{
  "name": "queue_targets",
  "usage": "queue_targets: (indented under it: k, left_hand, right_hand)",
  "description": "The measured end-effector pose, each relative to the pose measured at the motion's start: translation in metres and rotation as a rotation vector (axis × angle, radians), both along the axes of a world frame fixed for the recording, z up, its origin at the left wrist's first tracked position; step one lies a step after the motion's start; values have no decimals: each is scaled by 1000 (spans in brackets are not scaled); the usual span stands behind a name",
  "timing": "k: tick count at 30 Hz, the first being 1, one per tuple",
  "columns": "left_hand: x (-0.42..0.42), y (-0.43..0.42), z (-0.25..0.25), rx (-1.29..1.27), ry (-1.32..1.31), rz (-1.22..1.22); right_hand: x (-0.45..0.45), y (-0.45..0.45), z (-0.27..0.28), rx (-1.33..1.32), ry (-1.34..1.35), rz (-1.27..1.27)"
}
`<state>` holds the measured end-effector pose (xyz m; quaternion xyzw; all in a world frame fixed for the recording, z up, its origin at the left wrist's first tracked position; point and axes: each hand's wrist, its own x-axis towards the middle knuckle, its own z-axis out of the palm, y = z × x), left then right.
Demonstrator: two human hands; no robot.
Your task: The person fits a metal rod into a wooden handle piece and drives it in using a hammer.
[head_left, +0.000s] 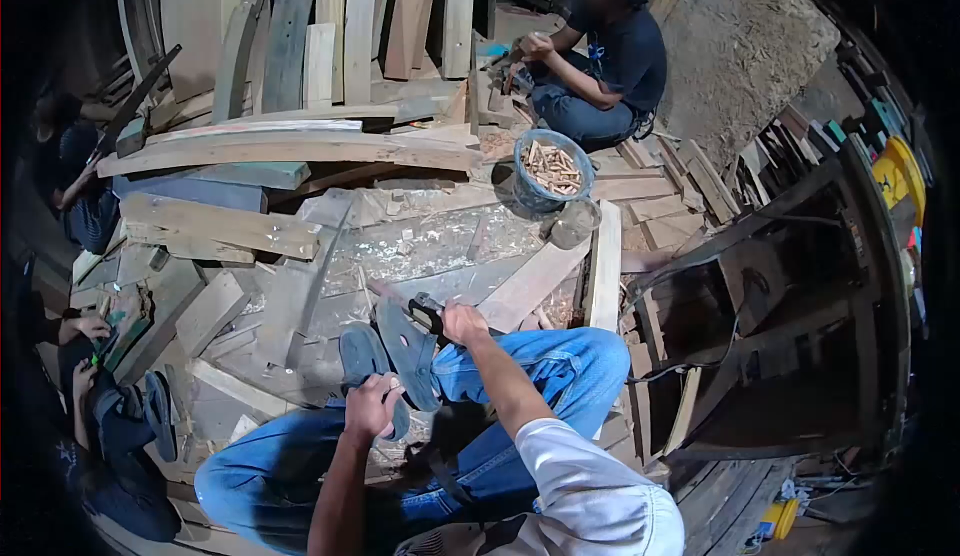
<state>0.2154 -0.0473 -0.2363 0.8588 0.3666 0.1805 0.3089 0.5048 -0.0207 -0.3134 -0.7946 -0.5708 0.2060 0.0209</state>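
Note:
My right hand [463, 323] is closed round the dark handle of a bladed tool [424, 306], beside my bent knee in blue jeans [580, 356]. The tool points left, above a grey sandal [408, 351]. My left hand [370, 406] is closed in a pinch near the other sandal [363, 354]. A small pale piece shows at its fingertips, too small to make out clearly. Wood shavings and offcuts lie on the floor around my feet.
A bucket of wooden pegs [552, 168] stands ahead, near a seated person [610, 66]. Curved planks [290, 151] and a saw blade [322, 276] lie ahead left. Other people [85, 171] sit at the left edge. A dark wooden frame [780, 326] stands on the right.

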Motion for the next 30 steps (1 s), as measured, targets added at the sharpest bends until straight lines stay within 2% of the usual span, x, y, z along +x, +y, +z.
queue_targets:
  k: [7, 17, 19, 20, 25, 27, 30]
  left_hand:
    - [17, -1, 1, 113, -27, -25]
    - [12, 1, 14, 10, -45, 50]
    - [12, 1, 13, 0, -38, 54]
    - [11, 2, 10, -5, -61, 51]
    - [11, 4, 6, 16, -99, 76]
    - [10, 5, 6, 18, -106, 72]
    - [8, 7, 6, 38, -138, 112]
  right_hand:
    - [2, -1, -1, -12, -7, 33]
    - [-8, 13, 28, 23, 42, 27]
    - [-10, 20, 35, 165, 53, 85]
    - [-9, 25, 40, 137, 26, 137]
    - [-19, 45, 77, 222, -3, 227]
    - [-25, 51, 93, 391, 21, 280]
    - [-43, 54, 144, 381, 99, 286]
